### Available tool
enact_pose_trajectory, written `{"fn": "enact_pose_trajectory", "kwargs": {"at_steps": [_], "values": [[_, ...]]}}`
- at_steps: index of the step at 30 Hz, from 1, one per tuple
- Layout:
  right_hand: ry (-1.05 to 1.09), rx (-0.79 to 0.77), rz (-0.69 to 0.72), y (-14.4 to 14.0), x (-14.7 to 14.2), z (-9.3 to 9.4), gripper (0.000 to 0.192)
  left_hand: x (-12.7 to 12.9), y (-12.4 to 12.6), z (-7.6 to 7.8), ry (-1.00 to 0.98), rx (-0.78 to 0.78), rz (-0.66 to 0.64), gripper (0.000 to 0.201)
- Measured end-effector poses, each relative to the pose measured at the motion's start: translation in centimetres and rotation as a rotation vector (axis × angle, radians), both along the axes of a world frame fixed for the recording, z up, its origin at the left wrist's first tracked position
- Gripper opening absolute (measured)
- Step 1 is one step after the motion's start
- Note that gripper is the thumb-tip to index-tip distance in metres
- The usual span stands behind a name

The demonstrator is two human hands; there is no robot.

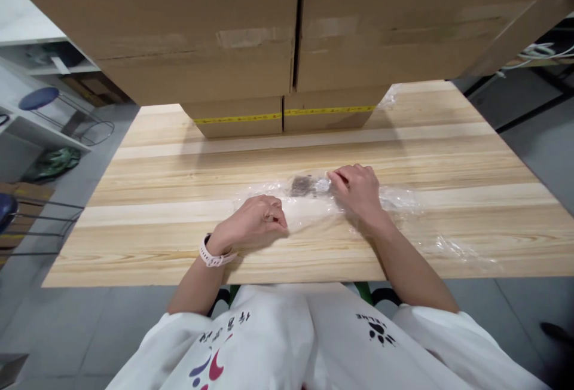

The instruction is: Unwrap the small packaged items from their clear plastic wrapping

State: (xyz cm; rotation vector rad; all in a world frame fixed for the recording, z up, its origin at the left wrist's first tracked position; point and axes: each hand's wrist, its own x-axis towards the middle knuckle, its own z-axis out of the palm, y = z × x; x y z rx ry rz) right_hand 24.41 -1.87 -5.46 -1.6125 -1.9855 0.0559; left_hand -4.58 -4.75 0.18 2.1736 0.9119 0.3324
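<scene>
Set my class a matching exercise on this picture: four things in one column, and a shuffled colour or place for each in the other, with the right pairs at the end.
Things
1. Watch strap
2. Tape strip on the lower boxes
3. Clear plastic film
4. Farther stool's seat

Colours and places
A. Dark blue
B. On the table, partly between the left hand and right hand
C. Pale pink
D. Yellow with dark marks

Right pairs: 1-C, 2-D, 3-B, 4-A

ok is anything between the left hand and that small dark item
Only clear plastic film shows between the left hand and the small dark item; whether it also covers the item, I can't tell.
</scene>
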Motion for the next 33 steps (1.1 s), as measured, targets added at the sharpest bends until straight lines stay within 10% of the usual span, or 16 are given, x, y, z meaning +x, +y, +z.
{"fn": "enact_pose_trajectory", "kwargs": {"at_steps": [7, 11, 17, 27, 33], "values": [[0.050, 0.080, 0.055, -1.2, -0.9, 1.6, 0.028, 0.7, -0.3, -0.3, 0.026, -0.063, -0.077, 0.021], [0.080, -0.184, 0.374, -1.7, -1.3, 1.3, 0.027, 0.8, 0.3, -1.7, 0.032, 0.124, 0.119, 0.021], [-0.128, -0.431, 0.323, -0.6, 1.5, 0.1, 0.081, -2.0, 2.4, -4.3, 0.400, 0.181, 0.442, 0.066], [0.056, -0.382, 0.281, -0.4, 3.1, 1.7, 0.029, -3.4, 3.4, -2.5, 0.549, 0.106, 0.486, 0.094], [0.210, -0.248, 0.223, -0.4, 2.8, 2.1, 0.019, -4.0, 3.5, -1.7, 0.562, 0.139, 0.519, 0.070]]}}
